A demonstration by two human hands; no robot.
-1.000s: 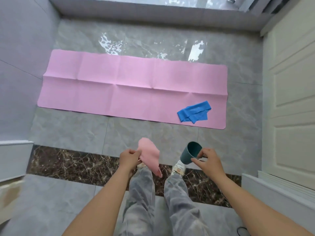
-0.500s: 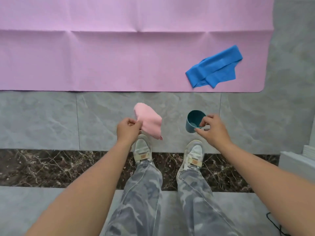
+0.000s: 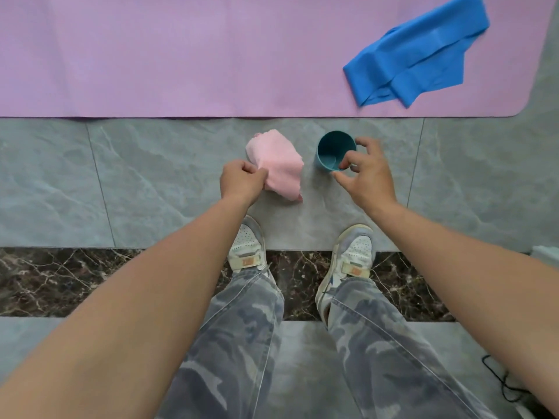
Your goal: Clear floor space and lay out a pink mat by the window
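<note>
Now, head view: looking straight down at two outstretched bare arms, legs and floor.
Pink mat (image 3: 211,55): lies flat and unrolled on the floor, filling the frame from 10 to 1 o'clock; its near edge runs straight across, and its rounded near corner shows at 2 o'clock.
Blue band (image 3: 417,52): a folded strip of blue stretchy material, resting on the mat near that rounded corner, at 1 o'clock.
Left hand (image 3: 242,179): just left of centre; its fingers are closed on a pink cloth (image 3: 276,166), pinching one edge of it.
Pink cloth: bunched and soft, hanging from the grip and spreading toward 12 o'clock over the grey tile; whether it touches the floor I cannot tell.
Right hand (image 3: 367,173): just right of centre; thumb and fingers pinch the rim of a teal cup (image 3: 334,154), the other fingers curved around its far side.
Teal cup: mouth faces the camera, inside looks bare; it sits just beside the cloth, apart from it, short of the mat's near edge.
Floor (image 3: 90,182): grey marbled tiles, with a dark veined strip (image 3: 90,279) crossing from 9 to 3 o'clock.
Shoes (image 3: 248,246): two pale trainers at 6 o'clock, toes on the grey tile, heels over the dark strip.
Trousers (image 3: 242,343): grey camouflage print.
Black cable (image 3: 499,379): a thin loop at 4 o'clock.
</note>
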